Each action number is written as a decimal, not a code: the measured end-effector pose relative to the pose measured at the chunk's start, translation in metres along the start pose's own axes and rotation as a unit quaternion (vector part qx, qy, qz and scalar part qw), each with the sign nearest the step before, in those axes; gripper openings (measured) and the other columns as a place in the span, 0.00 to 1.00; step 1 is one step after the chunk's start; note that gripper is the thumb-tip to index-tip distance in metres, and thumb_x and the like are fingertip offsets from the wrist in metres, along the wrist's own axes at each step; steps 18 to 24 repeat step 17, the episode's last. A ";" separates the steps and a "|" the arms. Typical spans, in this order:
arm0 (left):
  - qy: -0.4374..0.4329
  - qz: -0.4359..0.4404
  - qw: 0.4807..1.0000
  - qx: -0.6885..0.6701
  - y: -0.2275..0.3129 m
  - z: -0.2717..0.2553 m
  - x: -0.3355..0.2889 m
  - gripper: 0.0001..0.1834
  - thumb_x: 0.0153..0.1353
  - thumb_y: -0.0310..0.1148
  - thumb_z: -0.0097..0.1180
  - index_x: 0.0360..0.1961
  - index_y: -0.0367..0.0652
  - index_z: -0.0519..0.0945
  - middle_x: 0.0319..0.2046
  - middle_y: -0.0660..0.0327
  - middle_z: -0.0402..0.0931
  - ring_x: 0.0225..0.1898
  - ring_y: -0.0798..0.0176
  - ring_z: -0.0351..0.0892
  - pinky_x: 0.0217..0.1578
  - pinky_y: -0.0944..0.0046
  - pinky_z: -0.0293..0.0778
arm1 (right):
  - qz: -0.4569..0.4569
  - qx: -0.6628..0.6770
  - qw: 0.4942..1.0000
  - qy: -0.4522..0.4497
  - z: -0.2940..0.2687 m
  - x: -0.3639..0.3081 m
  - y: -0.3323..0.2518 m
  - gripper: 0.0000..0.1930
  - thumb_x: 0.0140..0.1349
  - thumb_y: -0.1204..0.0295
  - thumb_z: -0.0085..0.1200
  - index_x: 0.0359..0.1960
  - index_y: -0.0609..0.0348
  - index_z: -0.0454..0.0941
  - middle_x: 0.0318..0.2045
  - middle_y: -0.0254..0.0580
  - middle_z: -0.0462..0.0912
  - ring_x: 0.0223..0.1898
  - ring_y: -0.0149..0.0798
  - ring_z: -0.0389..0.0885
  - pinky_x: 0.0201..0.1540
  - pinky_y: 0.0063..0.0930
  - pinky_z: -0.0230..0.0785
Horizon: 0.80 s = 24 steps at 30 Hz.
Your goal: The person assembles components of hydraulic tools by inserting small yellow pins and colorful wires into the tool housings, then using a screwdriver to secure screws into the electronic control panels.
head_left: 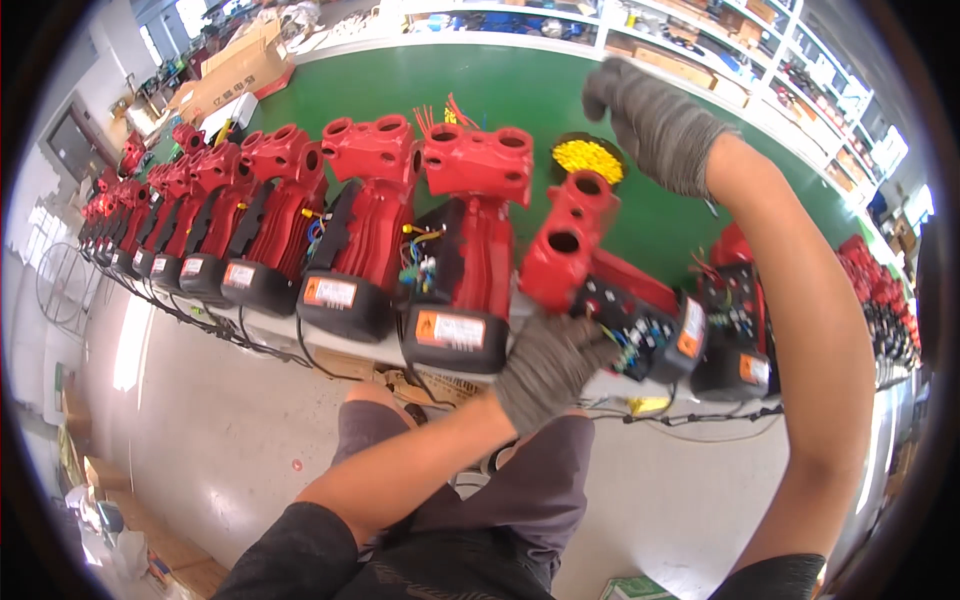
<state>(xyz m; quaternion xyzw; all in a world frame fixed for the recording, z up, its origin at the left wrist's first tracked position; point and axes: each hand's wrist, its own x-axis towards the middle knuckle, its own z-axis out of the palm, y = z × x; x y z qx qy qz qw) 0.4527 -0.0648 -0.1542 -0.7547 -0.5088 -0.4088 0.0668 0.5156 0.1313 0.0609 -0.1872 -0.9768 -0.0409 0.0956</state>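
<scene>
My left hand [560,365], in a grey knit glove, is closed at the open wiring side of a red cast-metal machine [568,245] with a black end cover. Its fingertips meet thin coloured wires [628,345] there; the exact grip is partly hidden. This machine lies tilted compared with its neighbours. My right hand [655,125], gloved alike, is raised over the green table to the right of a round dark bowl of small yellow caps [587,158]. Its fingers are curled, and whatever they hold is hidden.
Similar red machines [480,250] stand in a long row along the green table's [400,85] near edge, left and right. Black cables [300,345] hang below that edge. A cardboard box [235,75] lies far left; shelves [690,60] stand behind.
</scene>
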 end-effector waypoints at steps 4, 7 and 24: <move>-0.061 0.000 0.998 -0.004 0.010 -0.004 -0.003 0.17 0.59 0.37 0.58 0.49 0.55 0.87 0.46 0.63 0.75 0.45 0.55 0.77 0.42 0.47 0.74 | -0.066 -0.072 0.990 -0.106 0.049 0.018 0.069 0.16 0.59 0.84 0.53 0.48 0.59 0.76 0.47 0.54 0.76 0.52 0.57 0.79 0.56 0.45 0.73; -0.114 -0.028 0.988 -0.097 0.011 -0.002 -0.020 0.18 0.69 0.39 0.53 0.57 0.52 0.82 0.58 0.56 0.77 0.56 0.53 0.79 0.55 0.43 0.78 | -0.074 0.013 0.951 -0.299 0.087 0.011 0.084 0.17 0.57 0.82 0.55 0.50 0.61 0.78 0.48 0.54 0.78 0.53 0.57 0.81 0.58 0.42 0.75; 0.032 -0.634 -0.017 -0.773 0.041 0.005 -0.063 0.44 0.65 0.51 0.64 0.75 0.48 0.58 0.72 0.51 0.64 0.71 0.56 0.68 0.70 0.49 0.69 | -0.116 0.055 0.877 -0.462 0.131 0.017 0.069 0.16 0.61 0.65 0.60 0.51 0.50 0.83 0.53 0.51 0.79 0.56 0.56 0.80 0.53 0.43 0.79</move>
